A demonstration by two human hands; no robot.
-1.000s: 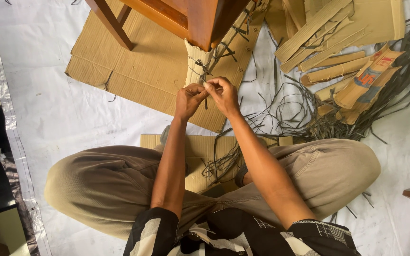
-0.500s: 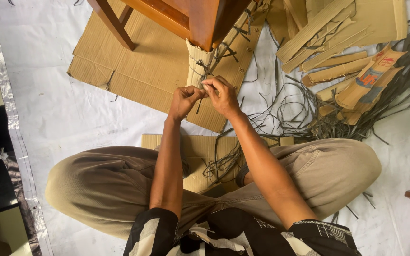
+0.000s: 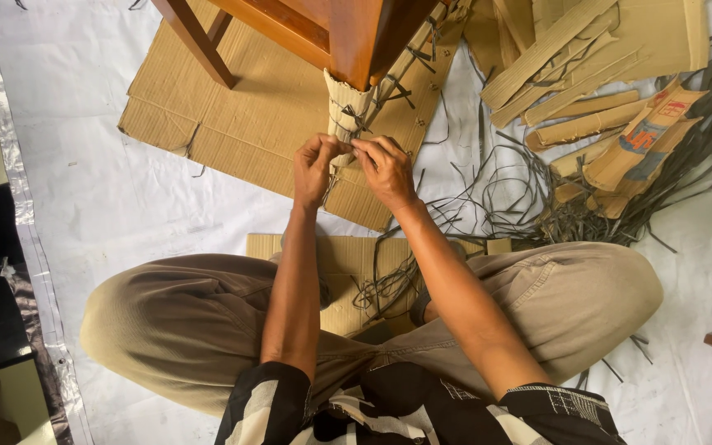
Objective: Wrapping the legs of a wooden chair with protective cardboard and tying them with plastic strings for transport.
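I am looking down over my own lap; my left hand [image 3: 315, 169] is curling nearly shut, fingertips pinching a thin dark strap [image 3: 354, 124] just below the cardboard wrap [image 3: 344, 107] on the wooden furniture leg [image 3: 354, 37]; my right hand [image 3: 385, 169] is meeting it from the other side, thumb and forefinger pressing together on the same strap, the other fingers loosely bent; the two hands are touching at the fingertips, right against the bottom edge of the wrap; the strap is circling the wrap, with knotted ends sticking out beside it; the leg is standing on a flat cardboard sheet [image 3: 232, 107] lying on a white floor covering [image 3: 109, 206]; loose dark straps [image 3: 521, 198] are tangling to my right, beside a pile of cardboard strips [image 3: 587, 74]; my knees in tan trousers [image 3: 175, 321] are spreading wide below.
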